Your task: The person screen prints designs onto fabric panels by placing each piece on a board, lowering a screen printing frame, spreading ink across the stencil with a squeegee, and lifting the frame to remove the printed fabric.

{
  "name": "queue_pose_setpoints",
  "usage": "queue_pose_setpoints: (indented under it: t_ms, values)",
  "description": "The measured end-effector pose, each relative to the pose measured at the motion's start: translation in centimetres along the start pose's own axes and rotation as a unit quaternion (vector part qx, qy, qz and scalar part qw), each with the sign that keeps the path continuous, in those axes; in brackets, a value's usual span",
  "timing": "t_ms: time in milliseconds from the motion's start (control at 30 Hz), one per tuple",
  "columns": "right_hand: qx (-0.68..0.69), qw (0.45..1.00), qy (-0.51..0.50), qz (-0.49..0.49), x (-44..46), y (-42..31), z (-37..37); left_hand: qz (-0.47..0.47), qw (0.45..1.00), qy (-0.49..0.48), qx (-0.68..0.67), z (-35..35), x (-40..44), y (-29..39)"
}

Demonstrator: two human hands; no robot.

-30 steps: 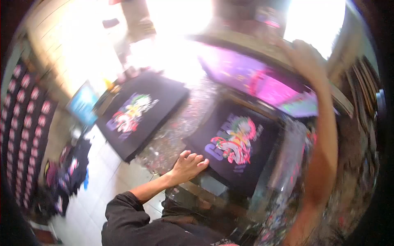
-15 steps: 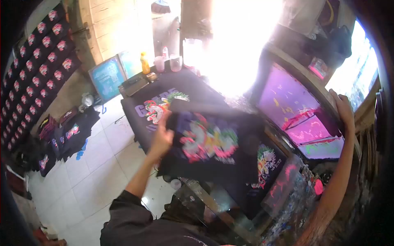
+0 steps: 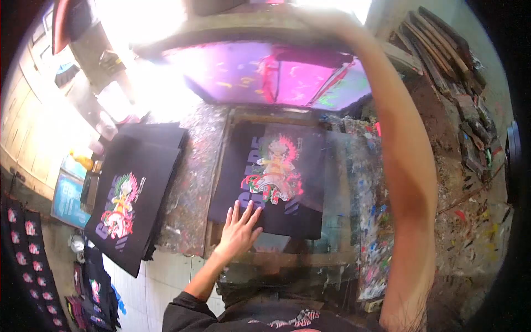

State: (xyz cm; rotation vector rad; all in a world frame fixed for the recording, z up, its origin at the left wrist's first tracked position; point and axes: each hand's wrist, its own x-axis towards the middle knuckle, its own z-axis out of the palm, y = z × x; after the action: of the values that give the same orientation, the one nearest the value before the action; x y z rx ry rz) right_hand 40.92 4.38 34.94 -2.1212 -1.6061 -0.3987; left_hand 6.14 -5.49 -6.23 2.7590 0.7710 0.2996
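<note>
The left grip (image 3: pixel 240 229) lies palm down, fingers (image 3: pixel 235 212) spread forward, left forearm (image 3: pixel 208 275) slanting inward. The right arm (image 3: pixel 409 182) stretches far forward, the right grip (image 3: pixel 327 22) blurred.

From the wearer's head, the single camera looks forward and down at the worktable (image 3: pixel 191 218), within arm's reach. Its wide, bowed field takes in the printing screen (image 3: pixel 232 74) beyond and tiled floor (image 3: pixel 133 293) at lower left.
</note>
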Motion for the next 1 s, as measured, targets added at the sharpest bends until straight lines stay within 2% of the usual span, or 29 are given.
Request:
queue_pose_setpoints:
  t_ms: [133, 200, 233, 300, 433, 467, 533, 567, 600, 733, 800, 933, 1000]
  values:
    - [0.031, 0.997, 0.053, -0.047, -0.3, 0.1, 0.4, -0.035, 0.999, 0.016, 0.022, 1.8, 0.9, 2.8]
    - [0.023, 1.0, -0.013, -0.016, 0.2, -0.3, -0.4, -0.034, 0.998, 0.042, 0.042, 2.0, 1.1, 3.4]
    - [0.029, 0.999, -0.013, -0.017, -0.1, -0.1, -0.4, -0.04, 0.997, 0.05, 0.047, 2.4, 1.3, 3.5]
    - [0.06, 0.994, 0.073, -0.057, -0.9, 0.0, -0.6, -0.051, 0.997, 0.037, 0.05, 2.0, 1.1, 3.6]
    - [0.063, 0.997, 0.03, -0.025, 2.3, 1.2, 0.6, -0.054, 0.997, 0.02, 0.055, 1.9, 0.4, 3.5]
    - [-0.03, 0.982, 0.031, -0.183, 5.1, 2.4, 1.9, -0.054, 0.997, 0.015, 0.054, 1.8, 0.4, 3.6]
    - [-0.122, 0.934, 0.028, -0.333, 4.6, 1.7, 1.8, -0.046, 0.996, 0.014, 0.07, 1.4, 0.4, 3.7]
    - [-0.046, 0.978, 0.014, -0.203, 4.1, 1.7, 1.5, -0.044, 0.997, 0.012, 0.069, 1.4, 0.4, 3.8]
    - [0.031, 0.997, 0.0, -0.067, 3.5, 1.3, 1.1, -0.046, 0.997, 0.009, 0.062, 1.3, 0.3, 3.8]
    - [0.056, 0.993, 0.019, -0.099, 2.8, 1.2, 1.3, -0.045, 0.998, 0.011, 0.04, 1.1, 0.2, 3.9]
    - [0.106, 0.992, 0.055, -0.04, 0.0, 0.5, 0.4, -0.044, 0.998, 0.011, 0.037, 1.0, 0.2, 3.9]
    - [0.082, 0.996, 0.031, -0.017, 1.7, 0.5, 1.4, -0.04, 0.998, 0.012, 0.043, 1.1, -0.1, 3.8]
    - [0.078, 0.995, 0.052, -0.022, 1.8, 1.1, 1.7, -0.042, 0.998, 0.006, 0.047, 1.2, 0.0, 3.7]
